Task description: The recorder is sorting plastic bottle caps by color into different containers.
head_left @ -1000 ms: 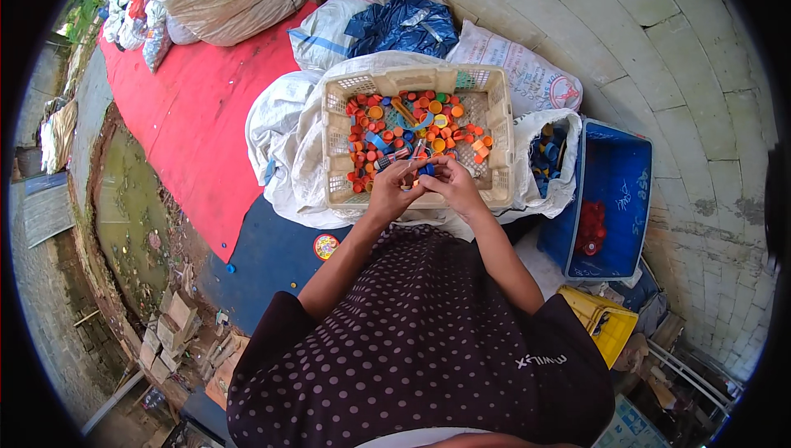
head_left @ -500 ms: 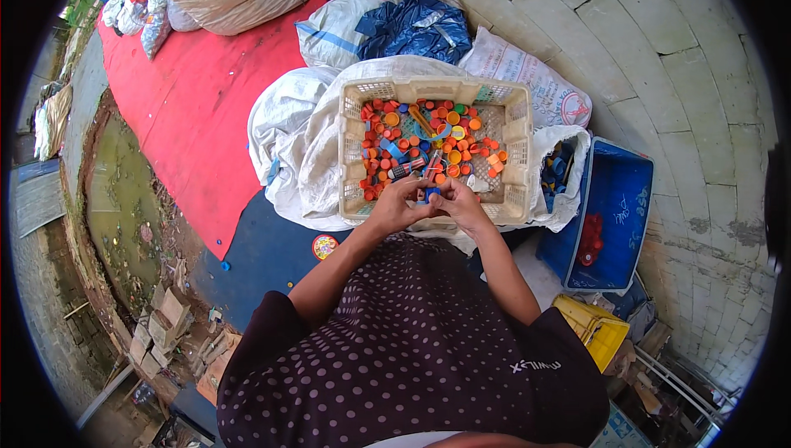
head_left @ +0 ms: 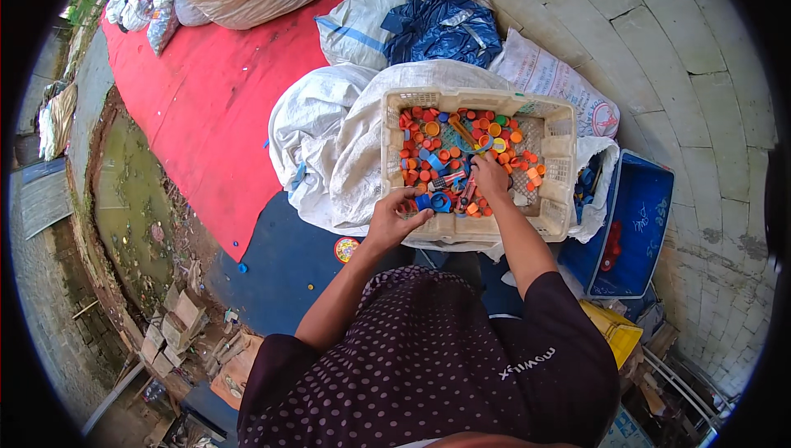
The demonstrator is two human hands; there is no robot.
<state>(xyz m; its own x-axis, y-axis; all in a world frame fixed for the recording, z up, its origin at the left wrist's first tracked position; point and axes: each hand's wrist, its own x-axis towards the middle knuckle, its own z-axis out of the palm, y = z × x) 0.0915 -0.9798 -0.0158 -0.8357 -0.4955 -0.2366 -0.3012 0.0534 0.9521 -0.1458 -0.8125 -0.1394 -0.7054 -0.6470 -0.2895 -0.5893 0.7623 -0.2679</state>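
A pale plastic crate (head_left: 560,193) holds many loose bottle caps, mostly orange and red. At its near left corner, my left hand (head_left: 395,219) has thumb and fingers curved around a blue cap (head_left: 423,201). A second blue piece, round and hollow (head_left: 442,201), lies right beside it. My right hand (head_left: 492,178) reaches down among the caps near the middle, fingers bent and pressed together; what they pinch is hidden. Close to those fingers are a light-blue ring (head_left: 476,148), a yellow cap (head_left: 499,144) and an orange-brown strip (head_left: 461,128).
White sacks (head_left: 317,131) lie left of and under the crate. To the right stand an open sack of dark pieces (head_left: 587,180), a blue bin (head_left: 643,238) with red items, and a yellow crate (head_left: 614,333). A stone wall (head_left: 684,119) curves along the right.
My hands have separated; earlier they met over a blue piece at the crate's near edge. The right has moved forward into the caps, while the left stays by the near edge. The view has shifted.
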